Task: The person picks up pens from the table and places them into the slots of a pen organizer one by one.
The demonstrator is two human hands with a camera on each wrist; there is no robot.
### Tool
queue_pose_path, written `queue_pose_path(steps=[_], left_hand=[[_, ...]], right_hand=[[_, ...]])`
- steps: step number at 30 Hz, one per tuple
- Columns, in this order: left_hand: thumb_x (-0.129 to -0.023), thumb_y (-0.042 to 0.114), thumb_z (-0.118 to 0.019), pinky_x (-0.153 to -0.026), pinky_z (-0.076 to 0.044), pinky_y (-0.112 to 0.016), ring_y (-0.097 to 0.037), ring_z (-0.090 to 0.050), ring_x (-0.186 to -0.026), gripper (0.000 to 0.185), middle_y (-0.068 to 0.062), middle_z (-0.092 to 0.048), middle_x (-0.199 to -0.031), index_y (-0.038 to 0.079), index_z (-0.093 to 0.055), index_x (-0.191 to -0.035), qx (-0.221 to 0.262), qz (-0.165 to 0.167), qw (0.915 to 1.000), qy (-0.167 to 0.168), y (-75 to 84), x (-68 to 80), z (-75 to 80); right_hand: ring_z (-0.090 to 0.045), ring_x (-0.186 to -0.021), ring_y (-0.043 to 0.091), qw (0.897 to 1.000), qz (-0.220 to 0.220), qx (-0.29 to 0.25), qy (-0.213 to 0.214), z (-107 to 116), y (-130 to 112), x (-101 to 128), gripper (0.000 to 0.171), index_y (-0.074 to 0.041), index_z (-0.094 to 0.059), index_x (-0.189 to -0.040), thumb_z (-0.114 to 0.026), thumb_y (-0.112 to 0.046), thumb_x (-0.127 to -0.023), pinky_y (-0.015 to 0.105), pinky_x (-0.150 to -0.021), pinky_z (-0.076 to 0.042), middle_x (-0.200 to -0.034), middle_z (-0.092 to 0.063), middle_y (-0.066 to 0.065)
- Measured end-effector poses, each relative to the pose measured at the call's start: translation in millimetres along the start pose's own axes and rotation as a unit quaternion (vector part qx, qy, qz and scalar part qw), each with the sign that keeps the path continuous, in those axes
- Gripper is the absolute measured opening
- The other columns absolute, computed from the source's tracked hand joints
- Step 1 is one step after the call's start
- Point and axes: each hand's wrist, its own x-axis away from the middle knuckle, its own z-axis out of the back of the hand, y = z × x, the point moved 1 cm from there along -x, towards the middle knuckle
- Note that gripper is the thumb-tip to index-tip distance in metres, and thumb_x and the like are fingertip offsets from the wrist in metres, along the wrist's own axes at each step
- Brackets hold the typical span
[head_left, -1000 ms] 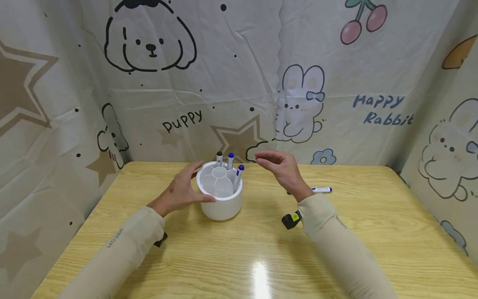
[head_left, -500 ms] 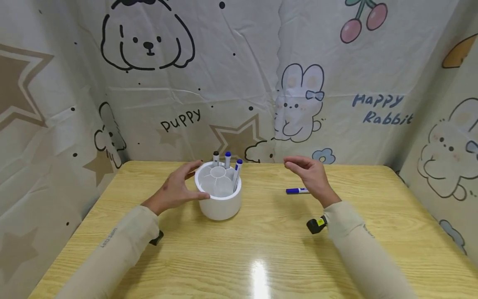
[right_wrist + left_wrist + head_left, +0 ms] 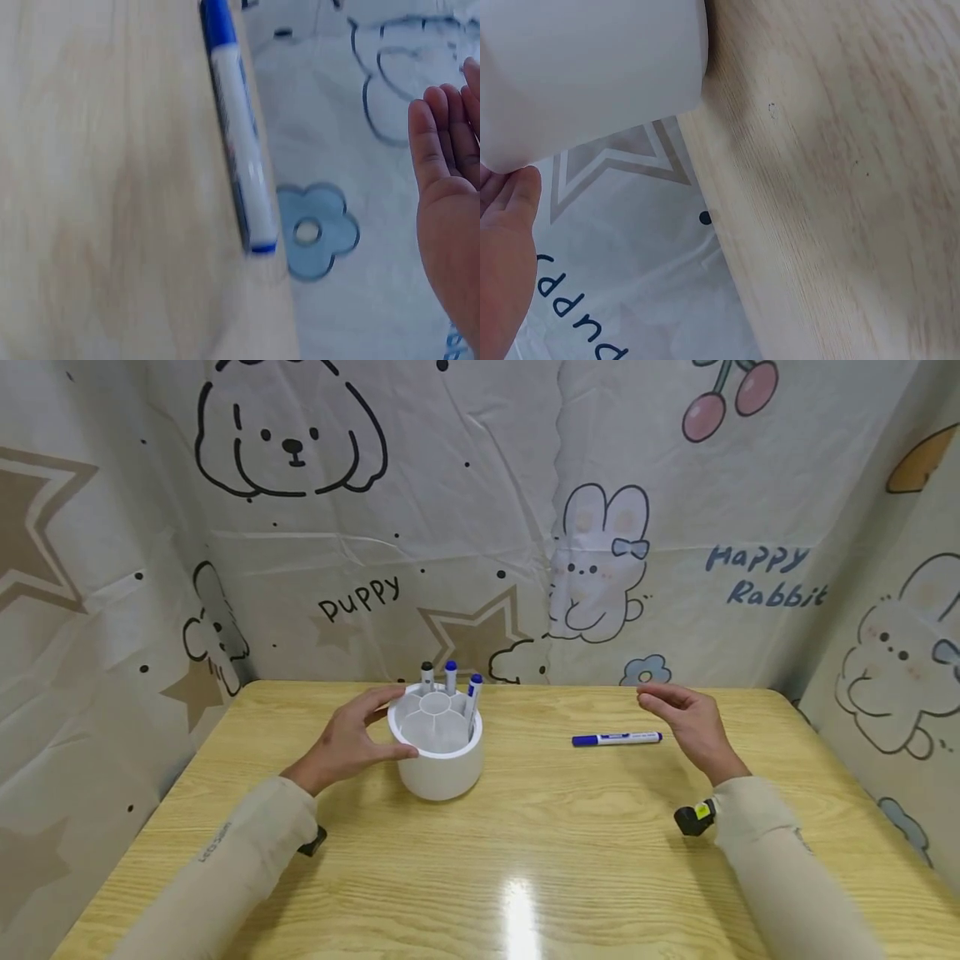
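My left hand (image 3: 347,740) grips the side of a round white pen holder (image 3: 442,777), thumb at the front of its rim and fingers behind. In the left wrist view the holder's smooth wall (image 3: 592,67) fills the upper left. Inside its back and right compartments stand a black-capped marker (image 3: 427,678) and two blue-capped ones, including the leaning blue-capped marker (image 3: 473,700). Another blue-capped marker (image 3: 618,739) lies flat on the table. Just to its right my right hand (image 3: 693,727) hovers with nothing in it, fingers extended together in the right wrist view.
The wood-grain table (image 3: 555,852) ends at a far edge behind the holder. A patterned white cloth (image 3: 480,527) hangs along the back and both sides. Small black cameras (image 3: 694,818) are strapped at the wrists.
My right hand has moved right, away from the pen holder and past the lying marker, which is now fully uncovered. My left hand stays on the holder.
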Motion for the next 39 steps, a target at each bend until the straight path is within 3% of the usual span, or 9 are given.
queue_pose_path(steps=[4,8,15,21,24,27,29,35,39], left_hand=[[-0.067,0.01,-0.094,-0.105,-0.047,-0.035,-0.032,-0.05,-0.131,0.088,-0.018,-0.051,-0.144,-0.005,-0.049,-0.141,-0.002,-0.009,0.9999,0.009,1.1,0.5,-0.2],[-0.067,0.012,-0.094,-0.104,-0.047,-0.034,-0.032,-0.052,-0.129,0.088,-0.018,-0.052,-0.142,-0.005,-0.049,-0.141,-0.008,-0.01,0.9998,0.016,2.3,1.3,-1.5],[-0.066,0.011,-0.094,-0.103,-0.048,-0.033,-0.033,-0.053,-0.128,0.089,-0.019,-0.052,-0.142,-0.005,-0.049,-0.141,-0.011,0.001,0.9997,0.023,5.3,3.9,-3.1],[-0.066,0.012,-0.094,-0.103,-0.049,-0.038,-0.035,-0.053,-0.128,0.087,-0.021,-0.052,-0.141,-0.007,-0.05,-0.139,-0.011,0.001,0.9994,0.032,6.2,5.0,-3.9],[-0.066,0.012,-0.094,-0.103,-0.049,-0.042,-0.036,-0.053,-0.127,0.087,-0.022,-0.052,-0.141,-0.007,-0.05,-0.139,-0.008,0.002,0.9994,0.034,5.3,5.3,-4.3],[-0.066,0.013,-0.094,-0.103,-0.049,-0.042,-0.035,-0.053,-0.127,0.088,-0.021,-0.052,-0.141,-0.007,-0.05,-0.139,-0.006,0.005,0.9994,0.033,5.3,5.6,-4.4],[-0.066,0.013,-0.095,-0.103,-0.049,-0.041,-0.035,-0.053,-0.127,0.088,-0.021,-0.052,-0.141,-0.007,-0.05,-0.139,-0.003,0.006,0.9995,0.032,6.0,6.1,-4.3],[-0.065,0.011,-0.094,-0.103,-0.049,-0.036,-0.036,-0.053,-0.127,0.088,-0.022,-0.052,-0.14,-0.008,-0.05,-0.139,-0.005,-0.003,0.9994,0.034,7.4,6.8,-3.9],[-0.065,0.01,-0.095,-0.102,-0.049,-0.035,-0.036,-0.053,-0.127,0.088,-0.022,-0.053,-0.14,-0.009,-0.05,-0.138,-0.003,-0.005,0.9993,0.037,6.9,6.9,-3.8]], right_hand=[[-0.058,-0.101,-0.003,0.999,-0.022,0.029,0.01,12.0,12.5,2.4,0.056,-0.002,-0.065,-0.128,-0.068,-0.046,-0.093,0.008,-0.086,-0.046,-0.106,-0.064,-0.022],[-0.056,-0.101,-0.006,0.998,-0.045,0.052,0.007,20.0,20.5,5.4,0.06,-0.003,-0.063,-0.131,-0.066,-0.05,-0.094,0.017,-0.091,-0.047,-0.108,-0.064,-0.022],[-0.055,-0.101,-0.007,0.997,-0.066,0.051,-0.001,23.7,25.6,6.1,0.063,-0.002,-0.061,-0.133,-0.064,-0.051,-0.094,0.027,-0.1,-0.047,-0.108,-0.062,-0.023],[-0.055,-0.111,0.006,0.995,-0.081,0.059,-0.016,23.4,30.3,5.6,0.065,-0.001,-0.06,-0.134,-0.064,-0.052,-0.094,0.05,-0.107,-0.042,-0.124,-0.066,0.0],[-0.054,-0.113,0.01,0.994,-0.08,0.075,-0.029,22.4,34.8,4.5,0.063,-0.001,-0.06,-0.134,-0.064,-0.051,-0.094,0.042,-0.103,-0.046,-0.131,-0.063,0.011],[-0.055,-0.111,0.009,0.993,-0.073,0.089,-0.04,20.7,40.3,2.2,0.058,-0.001,-0.062,-0.132,-0.065,-0.046,-0.096,0.027,-0.095,-0.048,-0.131,-0.063,0.014],[-0.056,-0.113,0.013,0.992,-0.067,0.097,-0.046,19.0,42.2,1.4,0.054,0.0,-0.062,-0.132,-0.066,-0.041,-0.096,0.024,-0.092,-0.047,-0.131,-0.063,0.016],[-0.05,-0.127,0.036,0.989,-0.08,0.103,-0.068,15.2,44.5,0.8,0.048,0.003,-0.059,-0.134,-0.067,-0.028,-0.098,0.048,-0.106,-0.041,-0.136,-0.058,0.024],[-0.047,-0.13,0.04,0.988,-0.091,0.102,-0.076,14.9,47.5,-0.7,0.046,0.004,-0.057,-0.135,-0.065,-0.024,-0.099,0.055,-0.109,-0.037,-0.139,-0.055,0.025]])
